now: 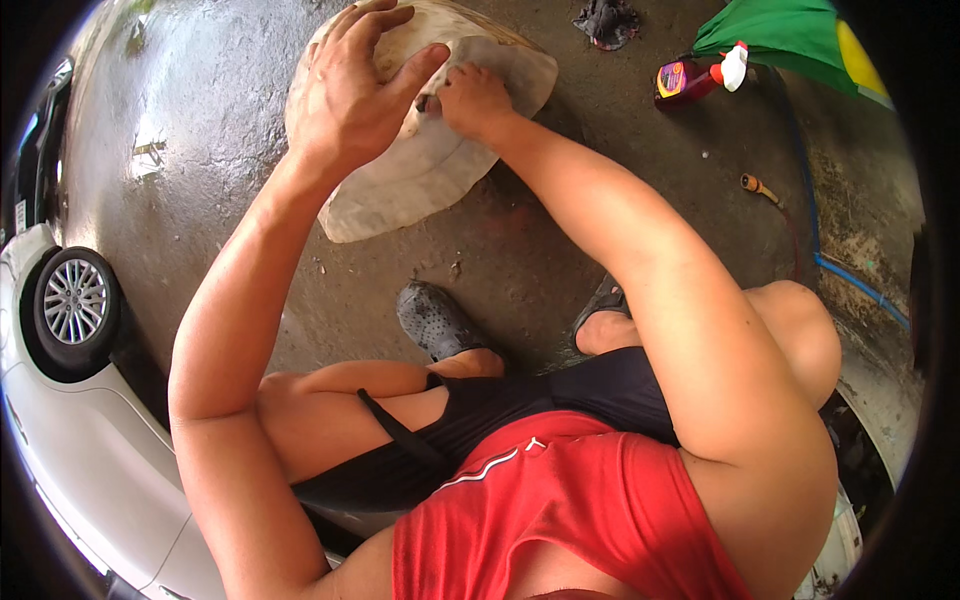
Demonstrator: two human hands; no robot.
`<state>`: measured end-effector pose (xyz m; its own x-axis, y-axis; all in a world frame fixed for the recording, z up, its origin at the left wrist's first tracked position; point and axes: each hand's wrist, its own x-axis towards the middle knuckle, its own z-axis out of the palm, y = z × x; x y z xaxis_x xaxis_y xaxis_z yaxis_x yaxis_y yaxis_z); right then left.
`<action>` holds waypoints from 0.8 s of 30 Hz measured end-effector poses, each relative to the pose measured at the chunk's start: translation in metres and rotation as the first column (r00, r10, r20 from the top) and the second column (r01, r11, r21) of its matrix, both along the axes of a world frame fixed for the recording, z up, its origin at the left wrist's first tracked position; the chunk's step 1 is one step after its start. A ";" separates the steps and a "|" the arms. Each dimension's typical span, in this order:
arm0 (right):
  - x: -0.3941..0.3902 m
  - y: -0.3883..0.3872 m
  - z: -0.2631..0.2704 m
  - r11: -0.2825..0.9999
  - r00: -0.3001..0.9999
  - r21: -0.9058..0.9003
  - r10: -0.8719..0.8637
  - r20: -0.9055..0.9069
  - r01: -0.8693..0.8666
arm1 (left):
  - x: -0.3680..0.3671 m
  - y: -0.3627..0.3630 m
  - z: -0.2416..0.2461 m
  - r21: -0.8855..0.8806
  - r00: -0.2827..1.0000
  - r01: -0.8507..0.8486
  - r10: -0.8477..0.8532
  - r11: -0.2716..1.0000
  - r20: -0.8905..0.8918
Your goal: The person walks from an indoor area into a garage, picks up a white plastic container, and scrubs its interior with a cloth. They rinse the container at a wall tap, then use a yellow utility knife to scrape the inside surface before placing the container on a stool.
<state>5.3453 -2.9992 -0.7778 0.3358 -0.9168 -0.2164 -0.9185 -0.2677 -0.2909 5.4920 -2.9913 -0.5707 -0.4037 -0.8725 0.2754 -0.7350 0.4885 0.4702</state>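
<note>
A pale, stained, stiff panel [420, 176] with a curved outline, its material not clear, stands or lies on the wet floor before me, at the top of the view. My left hand [349, 86] is over its left part with fingers and thumb spread, holding nothing visible; whether the palm touches the panel cannot be told. My right hand [471, 97] is at the panel's middle, fingers curled near a small dark piece or opening [426, 103]. Whether those fingers grip the dark spot or the panel is hidden.
A spray bottle [686, 81] with dark red liquid, a green cloth [787, 37], a dark rag [607, 22], an orange hose nozzle [759, 189] and a blue hose [862, 279] are at the right. A silver car [112, 450] stands at the left.
</note>
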 end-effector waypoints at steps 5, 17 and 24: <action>0.057 0.049 -0.039 0.986 0.977 0.032 -0.168 0.130 0.165 | -0.008 0.000 -0.001 -0.040 0.999 -0.004 0.005 0.999 0.039; 0.016 0.021 0.077 0.752 0.804 0.647 -0.458 0.380 0.122 | 0.021 0.008 -0.025 -0.004 1.000 -0.016 0.016 1.000 -0.003; 0.085 0.091 -0.043 0.955 0.804 0.029 -0.264 0.533 0.294 | 0.004 0.025 -0.029 -0.080 0.996 0.055 -0.049 0.995 0.072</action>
